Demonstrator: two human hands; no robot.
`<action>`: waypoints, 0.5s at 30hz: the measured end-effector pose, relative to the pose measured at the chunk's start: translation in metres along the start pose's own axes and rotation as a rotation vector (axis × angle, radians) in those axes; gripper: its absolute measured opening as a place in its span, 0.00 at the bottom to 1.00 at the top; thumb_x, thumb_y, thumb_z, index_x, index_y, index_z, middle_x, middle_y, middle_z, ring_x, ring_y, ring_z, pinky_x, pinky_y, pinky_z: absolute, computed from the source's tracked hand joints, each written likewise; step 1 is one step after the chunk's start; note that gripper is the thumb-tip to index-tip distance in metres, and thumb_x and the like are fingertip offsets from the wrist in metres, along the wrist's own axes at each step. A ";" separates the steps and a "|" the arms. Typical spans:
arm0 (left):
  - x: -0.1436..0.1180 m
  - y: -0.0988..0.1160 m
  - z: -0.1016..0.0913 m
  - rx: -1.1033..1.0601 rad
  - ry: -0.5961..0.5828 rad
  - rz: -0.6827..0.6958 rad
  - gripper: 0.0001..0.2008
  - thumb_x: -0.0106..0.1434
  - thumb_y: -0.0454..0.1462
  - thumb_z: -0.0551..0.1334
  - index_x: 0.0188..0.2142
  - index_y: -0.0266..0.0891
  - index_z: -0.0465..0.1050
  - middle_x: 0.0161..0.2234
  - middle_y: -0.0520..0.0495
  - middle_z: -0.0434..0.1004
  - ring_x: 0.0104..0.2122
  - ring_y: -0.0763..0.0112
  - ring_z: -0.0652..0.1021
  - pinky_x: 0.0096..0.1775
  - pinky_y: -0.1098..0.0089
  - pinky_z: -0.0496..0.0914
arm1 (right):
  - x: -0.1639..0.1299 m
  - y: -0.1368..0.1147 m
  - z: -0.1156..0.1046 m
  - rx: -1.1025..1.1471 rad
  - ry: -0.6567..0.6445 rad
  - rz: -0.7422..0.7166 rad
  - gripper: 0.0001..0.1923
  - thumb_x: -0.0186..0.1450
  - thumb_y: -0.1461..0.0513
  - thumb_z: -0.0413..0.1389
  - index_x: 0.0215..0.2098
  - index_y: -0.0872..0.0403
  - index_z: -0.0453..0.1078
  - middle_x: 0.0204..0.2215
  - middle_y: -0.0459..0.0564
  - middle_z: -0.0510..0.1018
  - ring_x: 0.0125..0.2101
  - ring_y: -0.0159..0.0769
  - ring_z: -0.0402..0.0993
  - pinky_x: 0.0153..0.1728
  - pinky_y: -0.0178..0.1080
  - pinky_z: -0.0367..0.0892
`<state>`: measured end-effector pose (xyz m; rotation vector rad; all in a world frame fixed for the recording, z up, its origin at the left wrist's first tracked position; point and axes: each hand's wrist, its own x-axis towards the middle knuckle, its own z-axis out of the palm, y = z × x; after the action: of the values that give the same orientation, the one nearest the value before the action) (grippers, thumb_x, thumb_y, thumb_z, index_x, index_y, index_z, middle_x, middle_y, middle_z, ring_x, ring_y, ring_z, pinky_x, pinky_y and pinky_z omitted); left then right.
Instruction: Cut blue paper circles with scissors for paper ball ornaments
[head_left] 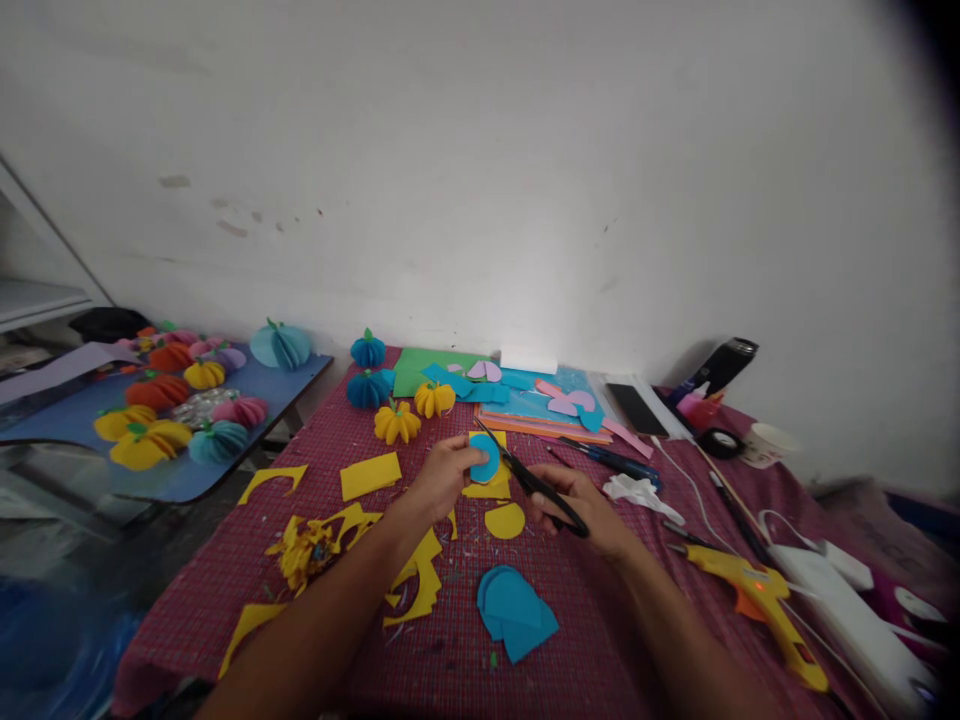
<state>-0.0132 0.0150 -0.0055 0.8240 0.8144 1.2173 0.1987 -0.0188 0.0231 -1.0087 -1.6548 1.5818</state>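
Note:
My left hand [444,472] pinches a blue paper circle [484,462] backed by a yellow sheet [491,486]. In my right hand [581,505] are black-handled scissors [534,482], with the blades pointing up-left at the circle's edge. A cut yellow circle [505,520] lies on the red checked tablecloth [600,640] between my hands. In front of me lies a stack of cut blue circles [514,610].
Yellow paper offcuts [416,585] litter the cloth at left. Small paper pumpkins [397,422] and coloured sheets [525,395] lie at the back. A yellow glue gun [765,600] with cables lies at right. A side table [180,475] at left holds several paper pumpkins.

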 end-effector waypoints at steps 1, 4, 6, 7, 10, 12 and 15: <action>0.000 0.000 -0.001 0.006 -0.007 -0.001 0.08 0.47 0.35 0.68 0.28 0.34 0.74 0.25 0.50 0.72 0.23 0.76 0.71 0.29 0.72 0.66 | 0.000 -0.001 0.000 -0.010 -0.001 0.001 0.17 0.60 0.52 0.60 0.39 0.56 0.70 0.24 0.44 0.70 0.19 0.26 0.63 0.20 0.30 0.59; 0.000 0.003 -0.002 0.041 -0.028 -0.013 0.08 0.47 0.35 0.68 0.28 0.34 0.74 0.26 0.48 0.74 0.24 0.75 0.72 0.30 0.71 0.66 | -0.001 -0.002 -0.001 -0.020 -0.017 -0.012 0.17 0.60 0.52 0.60 0.40 0.56 0.70 0.25 0.44 0.70 0.19 0.26 0.63 0.20 0.31 0.60; -0.001 0.005 -0.003 0.068 -0.044 -0.027 0.09 0.46 0.35 0.68 0.28 0.34 0.75 0.26 0.47 0.75 0.25 0.74 0.73 0.29 0.71 0.65 | -0.001 -0.002 -0.001 -0.014 -0.026 -0.022 0.18 0.60 0.51 0.60 0.40 0.56 0.70 0.25 0.44 0.70 0.20 0.27 0.63 0.21 0.31 0.60; -0.001 0.006 -0.003 0.079 -0.054 -0.034 0.09 0.46 0.35 0.68 0.28 0.34 0.75 0.27 0.47 0.75 0.25 0.73 0.73 0.29 0.71 0.65 | -0.001 -0.001 -0.001 -0.009 -0.026 -0.023 0.18 0.60 0.50 0.60 0.40 0.56 0.70 0.25 0.45 0.70 0.20 0.27 0.63 0.21 0.31 0.60; -0.001 0.005 -0.004 0.099 -0.068 -0.045 0.10 0.46 0.36 0.68 0.29 0.34 0.76 0.27 0.46 0.76 0.25 0.72 0.73 0.29 0.71 0.65 | -0.001 0.000 0.000 0.010 -0.019 -0.017 0.18 0.60 0.50 0.60 0.40 0.55 0.70 0.25 0.45 0.71 0.20 0.27 0.64 0.21 0.31 0.60; 0.000 0.004 -0.005 0.102 -0.067 -0.041 0.10 0.46 0.36 0.68 0.29 0.34 0.76 0.27 0.46 0.75 0.25 0.73 0.73 0.29 0.71 0.65 | 0.000 0.000 0.001 0.011 -0.019 -0.010 0.19 0.60 0.50 0.60 0.41 0.55 0.70 0.25 0.45 0.71 0.20 0.27 0.64 0.21 0.31 0.60; 0.000 0.002 -0.005 0.094 -0.071 -0.033 0.10 0.46 0.36 0.68 0.29 0.34 0.76 0.27 0.47 0.75 0.25 0.73 0.72 0.30 0.71 0.65 | 0.000 0.001 0.001 0.011 -0.019 -0.008 0.19 0.60 0.51 0.60 0.42 0.55 0.70 0.25 0.44 0.71 0.19 0.27 0.64 0.21 0.31 0.60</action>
<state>-0.0188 0.0163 -0.0061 0.9219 0.8296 1.1214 0.1977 -0.0192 0.0223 -0.9828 -1.6587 1.5981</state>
